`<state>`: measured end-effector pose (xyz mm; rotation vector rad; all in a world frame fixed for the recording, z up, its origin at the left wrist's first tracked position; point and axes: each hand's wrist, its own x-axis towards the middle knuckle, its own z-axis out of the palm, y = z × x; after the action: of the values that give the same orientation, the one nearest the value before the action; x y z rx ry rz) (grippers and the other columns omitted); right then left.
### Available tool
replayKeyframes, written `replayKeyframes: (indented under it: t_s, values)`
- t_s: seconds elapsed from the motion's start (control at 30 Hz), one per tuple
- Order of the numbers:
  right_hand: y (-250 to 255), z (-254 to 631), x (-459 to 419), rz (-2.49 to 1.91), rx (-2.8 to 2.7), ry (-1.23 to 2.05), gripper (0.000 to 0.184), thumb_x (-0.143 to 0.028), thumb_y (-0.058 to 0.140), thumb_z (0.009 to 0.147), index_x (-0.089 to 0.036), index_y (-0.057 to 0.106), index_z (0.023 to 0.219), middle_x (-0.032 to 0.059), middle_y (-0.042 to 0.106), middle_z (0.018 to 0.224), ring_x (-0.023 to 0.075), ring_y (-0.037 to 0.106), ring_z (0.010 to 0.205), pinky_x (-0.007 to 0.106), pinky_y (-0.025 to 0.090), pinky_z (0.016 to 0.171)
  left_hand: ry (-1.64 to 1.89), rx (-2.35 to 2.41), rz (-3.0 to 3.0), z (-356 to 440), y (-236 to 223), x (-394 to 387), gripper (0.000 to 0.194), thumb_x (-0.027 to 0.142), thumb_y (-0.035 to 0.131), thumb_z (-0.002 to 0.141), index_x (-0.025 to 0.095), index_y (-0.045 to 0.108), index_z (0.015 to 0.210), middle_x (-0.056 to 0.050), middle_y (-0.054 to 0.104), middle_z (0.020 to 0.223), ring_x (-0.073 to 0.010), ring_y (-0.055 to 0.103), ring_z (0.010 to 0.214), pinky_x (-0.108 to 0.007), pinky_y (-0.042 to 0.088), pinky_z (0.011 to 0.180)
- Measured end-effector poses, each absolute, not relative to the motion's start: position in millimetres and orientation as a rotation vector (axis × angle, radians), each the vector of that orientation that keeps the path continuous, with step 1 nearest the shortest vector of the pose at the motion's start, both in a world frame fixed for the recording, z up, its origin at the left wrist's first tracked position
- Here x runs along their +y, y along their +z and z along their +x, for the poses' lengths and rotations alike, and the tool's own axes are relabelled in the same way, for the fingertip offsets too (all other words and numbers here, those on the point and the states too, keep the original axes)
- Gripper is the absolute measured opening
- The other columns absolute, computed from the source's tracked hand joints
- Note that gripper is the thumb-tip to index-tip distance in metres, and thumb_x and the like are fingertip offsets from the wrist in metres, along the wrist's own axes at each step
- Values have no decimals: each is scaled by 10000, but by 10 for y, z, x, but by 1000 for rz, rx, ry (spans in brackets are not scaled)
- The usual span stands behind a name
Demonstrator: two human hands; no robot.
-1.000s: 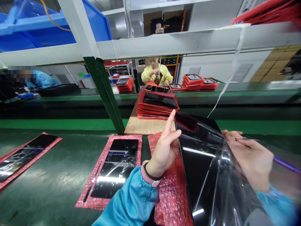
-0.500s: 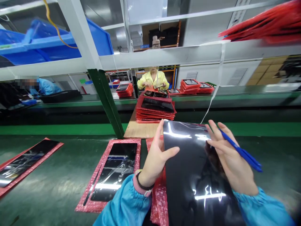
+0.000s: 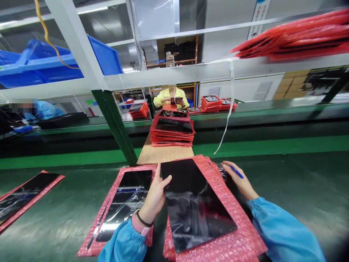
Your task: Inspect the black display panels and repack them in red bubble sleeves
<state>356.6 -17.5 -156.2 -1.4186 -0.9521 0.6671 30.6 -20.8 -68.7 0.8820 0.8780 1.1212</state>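
Panel (image 3: 195,203), black, glossy, flat glass sheet, lies face up on a red bubble-wrap sheet (image 3: 240,233) on the green worktop (image 3: 294,189), near centre; the padding beneath keeps the glass off the hard surface. Left hand (image 3: 156,194): fingers apart and loosely spread, thumb and forefinger touching the panel's far-left edge, apparently steadying or squaring it on the wrap. Right hand (image 3: 238,180): rests at the far-right edge of the wrap, just beside the panel, fingers closed around a blue pen (image 3: 236,172) that points left and far. Second panel (image 3: 128,200), same kind, lies on its own red wrap immediately left, its long edge parallel, clear film crumpled on its face. Third panel (image 3: 24,193), also on red wrap, well apart at far left. Stack of wrapped panels (image 3: 172,131) stands on a wooden board (image 3: 163,154) beyond, within reach. Co-worker in yellow (image 3: 171,97) sits at the far worktop; more red stacks beside that person and on the overhead shelf (image 3: 294,36).
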Motion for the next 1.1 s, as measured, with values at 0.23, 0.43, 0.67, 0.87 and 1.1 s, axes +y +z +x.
replayKeyframes:
  t_s: [0.23, 0.43, 0.67, 0.87, 1.1]
  values:
    - [-1761, 3645, -124, -1518, -1012, 726, 266, -323, 585, 907, -157, 598, 1115, 69, 619, 1125, 202, 624, 954, 403, 532, 814, 833, 1062, 1201, 124, -745, 135, 751, 323, 722, 745, 166, 387, 1399, 17, 673, 620, -160, 626, 509, -221, 446, 497]
    - [-1758, 3568, -218, -1436, -931, 698, 256, -325, 591, 902, -159, 609, 1096, 70, 619, 1137, 212, 615, 994, 421, 518, 849, 691, 1121, 1121, -103, -858, 211, 474, 510, 733, 682, 132, 594, 931, 23, 562, 477, -145, 539, 389, -212, 350, 386]
    - [-1775, 3564, -230, -1312, -730, 740, 228, -313, 593, 903, -149, 618, 1060, 64, 647, 1076, 205, 630, 981, 426, 514, 862, 822, 914, 958, 75, -837, 10, 334, 318, 831, 594, 155, 546, 655, 24, 569, 603, -94, 544, 570, -191, 421, 540]
    - [-1777, 3628, -247, -1248, -627, 729, 183, -280, 620, 885, -139, 635, 1000, 50, 676, 994, 203, 645, 981, 435, 509, 884, 903, 778, 894, 54, -576, 35, 185, 187, 705, 711, 125, 649, 876, -73, 696, 790, -187, 651, 699, -271, 481, 632]
    - [-1771, 3669, -241, -1214, -556, 706, 244, -354, 718, 733, -179, 664, 895, 47, 700, 906, 245, 642, 1073, 453, 454, 1004, 997, 873, 828, -767, -497, 297, 171, 13, 656, 691, 91, 670, 843, -74, 719, 766, -169, 665, 621, -251, 516, 608]
